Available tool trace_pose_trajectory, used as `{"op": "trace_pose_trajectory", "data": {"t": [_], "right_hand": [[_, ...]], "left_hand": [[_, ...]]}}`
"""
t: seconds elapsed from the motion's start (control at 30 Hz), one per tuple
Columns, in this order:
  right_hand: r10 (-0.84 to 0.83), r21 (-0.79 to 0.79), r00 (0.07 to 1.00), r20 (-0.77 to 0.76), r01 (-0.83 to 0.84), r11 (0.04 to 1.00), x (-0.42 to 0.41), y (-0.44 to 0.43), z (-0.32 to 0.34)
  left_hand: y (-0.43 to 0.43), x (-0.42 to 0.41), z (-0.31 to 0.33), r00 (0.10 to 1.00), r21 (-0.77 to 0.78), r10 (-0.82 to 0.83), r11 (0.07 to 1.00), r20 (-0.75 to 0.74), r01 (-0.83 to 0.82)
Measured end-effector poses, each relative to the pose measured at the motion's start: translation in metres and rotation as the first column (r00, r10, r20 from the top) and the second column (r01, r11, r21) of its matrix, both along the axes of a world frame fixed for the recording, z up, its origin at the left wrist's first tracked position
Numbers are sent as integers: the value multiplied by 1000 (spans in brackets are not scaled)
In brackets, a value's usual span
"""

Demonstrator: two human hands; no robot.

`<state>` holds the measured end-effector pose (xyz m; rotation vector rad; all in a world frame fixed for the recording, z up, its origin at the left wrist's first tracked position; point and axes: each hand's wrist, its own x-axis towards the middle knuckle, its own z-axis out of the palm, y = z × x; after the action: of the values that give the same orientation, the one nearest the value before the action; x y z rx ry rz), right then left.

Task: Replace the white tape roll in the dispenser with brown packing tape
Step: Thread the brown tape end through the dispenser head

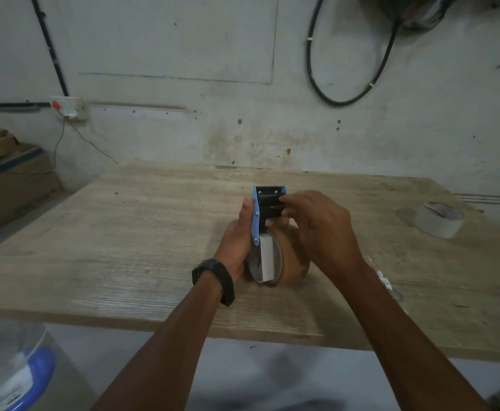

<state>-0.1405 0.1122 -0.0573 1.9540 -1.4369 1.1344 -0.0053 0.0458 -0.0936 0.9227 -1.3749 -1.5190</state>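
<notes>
A blue tape dispenser with a black toothed blade end stands upright over the middle of the wooden table. My left hand grips its left side. A brown packing tape roll sits in the dispenser's lower part, with a white hub showing inside it. My right hand covers the roll's right side, and its fingertips pinch at the black blade plate near the top. The white tape roll lies flat on the table at the far right, apart from both hands.
A grey wall stands close behind the table, with a hanging black cable loop and a socket. Cardboard boxes are stacked at the left. A clear container with a blue rim sits at the bottom left.
</notes>
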Motion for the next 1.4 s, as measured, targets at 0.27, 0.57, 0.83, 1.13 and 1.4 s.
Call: {"op": "trace_pose_trajectory", "data": {"t": [0.27,0.57,0.83,1.13,1.4], "right_hand": [[15,171,981,-193,19,985,-9,-2,9],[-5,277,941,-338,105,955,-8,12,16],[-84,222,929,-362,173,960,-4,0,6],[-70,122,983,-170,92,988,12,-10,-2],[-63,261,958,-281,139,955,8,-3,-1]], "left_hand": [[-7,-4,-13,983,-13,-171,985,-73,170],[-7,-3,-14,966,30,-185,981,-180,193],[-1,-4,-10,978,44,-130,989,-162,139],[1,-7,-6,990,74,18,997,-139,-8],[-3,-7,-1,983,169,127,980,-135,-104]]}}
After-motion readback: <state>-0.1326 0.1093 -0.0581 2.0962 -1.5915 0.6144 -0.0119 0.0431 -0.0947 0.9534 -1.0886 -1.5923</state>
